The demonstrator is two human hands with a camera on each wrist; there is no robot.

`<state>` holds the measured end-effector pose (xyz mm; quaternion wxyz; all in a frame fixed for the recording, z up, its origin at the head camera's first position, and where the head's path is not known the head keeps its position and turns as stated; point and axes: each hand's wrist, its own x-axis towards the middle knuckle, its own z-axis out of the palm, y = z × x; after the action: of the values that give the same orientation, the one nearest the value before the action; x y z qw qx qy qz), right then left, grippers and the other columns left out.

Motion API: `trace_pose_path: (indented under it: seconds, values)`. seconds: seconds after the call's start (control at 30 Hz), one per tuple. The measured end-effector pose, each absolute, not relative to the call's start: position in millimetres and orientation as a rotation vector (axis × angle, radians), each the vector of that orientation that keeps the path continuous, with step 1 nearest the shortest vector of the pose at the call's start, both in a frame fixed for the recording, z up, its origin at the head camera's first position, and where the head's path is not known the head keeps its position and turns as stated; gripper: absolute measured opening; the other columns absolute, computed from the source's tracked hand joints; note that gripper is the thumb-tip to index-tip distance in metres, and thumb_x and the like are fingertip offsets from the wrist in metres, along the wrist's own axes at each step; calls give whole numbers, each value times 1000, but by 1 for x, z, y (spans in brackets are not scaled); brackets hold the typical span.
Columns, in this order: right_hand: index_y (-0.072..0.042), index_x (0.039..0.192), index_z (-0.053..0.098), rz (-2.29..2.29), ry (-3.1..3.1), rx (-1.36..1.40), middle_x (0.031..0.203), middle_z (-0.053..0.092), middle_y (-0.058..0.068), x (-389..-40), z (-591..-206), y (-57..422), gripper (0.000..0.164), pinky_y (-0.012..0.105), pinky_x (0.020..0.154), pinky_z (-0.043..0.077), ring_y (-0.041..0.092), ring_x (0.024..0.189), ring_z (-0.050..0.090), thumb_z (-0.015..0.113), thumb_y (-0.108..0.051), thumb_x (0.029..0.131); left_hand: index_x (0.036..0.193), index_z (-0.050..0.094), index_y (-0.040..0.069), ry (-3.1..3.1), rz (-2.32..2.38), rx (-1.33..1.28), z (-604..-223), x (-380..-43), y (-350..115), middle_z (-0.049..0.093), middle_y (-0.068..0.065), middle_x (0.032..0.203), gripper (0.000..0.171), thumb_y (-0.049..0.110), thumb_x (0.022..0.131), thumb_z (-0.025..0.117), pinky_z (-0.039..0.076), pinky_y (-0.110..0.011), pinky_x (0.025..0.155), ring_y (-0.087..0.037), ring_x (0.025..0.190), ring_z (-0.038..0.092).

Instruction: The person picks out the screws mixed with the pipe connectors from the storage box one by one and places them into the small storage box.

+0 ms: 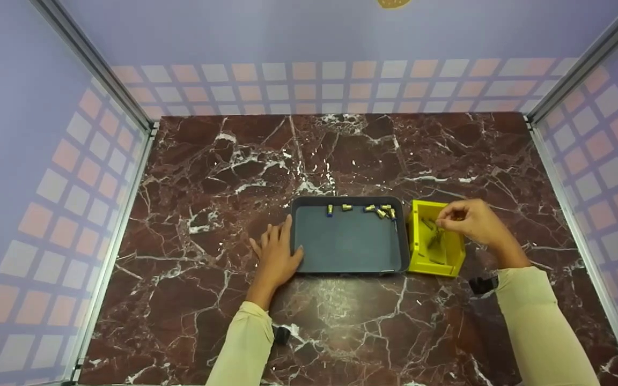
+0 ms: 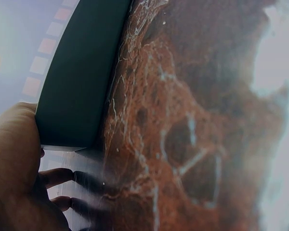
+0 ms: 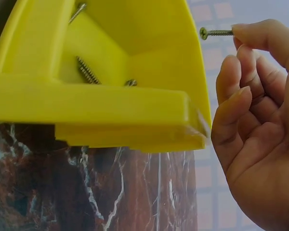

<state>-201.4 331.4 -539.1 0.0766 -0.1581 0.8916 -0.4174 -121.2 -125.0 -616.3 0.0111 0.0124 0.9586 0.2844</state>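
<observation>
My right hand (image 1: 470,220) is raised over the right side of a yellow plastic bin (image 1: 431,266). In the right wrist view, its thumb and index finger pinch a screw (image 3: 219,33) by the tip end, head pointing toward the bin. Several loose screws (image 3: 88,71) lie inside the bin. My left hand (image 1: 277,256) rests against the left side of a dark grey tray (image 1: 344,244), fingers spread and thumb at the rim near the front corner. Along the tray's back edge lie several small brass-and-blue fittings (image 1: 381,213).
Tray and bin stand side by side on a dark red marbled tabletop (image 1: 223,177). Purple panels with a checked band (image 1: 303,80) enclose it at the back and both sides, with metal posts at the corners.
</observation>
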Motion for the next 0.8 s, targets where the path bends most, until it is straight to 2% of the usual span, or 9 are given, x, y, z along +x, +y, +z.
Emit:
trace_pose_path:
  seconds: [0.3,0.53,0.67,0.8]
  values:
    - [-3,88,78,-1210,2708,-476,77,70,4,-200,-541,332,7,19,58,47,6,65,57,80,-10,86,164,25,21,2992,896,27,-616,-122,-124,43,-12,155,79,34,97,63,2,-81,114,-45,148,29]
    - [-8,89,79,-1199,2723,-491,76,69,0,-198,-544,334,4,20,57,48,7,65,58,79,-11,87,164,25,21,2996,889,22,-617,-122,-124,43,-12,156,78,33,97,63,2,-80,114,-45,149,28]
    - [-11,92,81,-1222,2715,-497,78,71,1,-196,-542,333,5,21,58,50,9,66,60,78,-11,88,164,25,21,2992,887,20,-618,-122,-124,43,-12,156,79,33,97,64,2,-80,114,-46,150,28]
    - [-10,94,81,-1241,2705,-465,80,73,4,-194,-542,332,7,20,59,51,9,67,62,78,-11,87,164,24,21,2989,889,29,-617,-122,-124,42,-12,156,78,34,98,63,2,-80,114,-46,150,27]
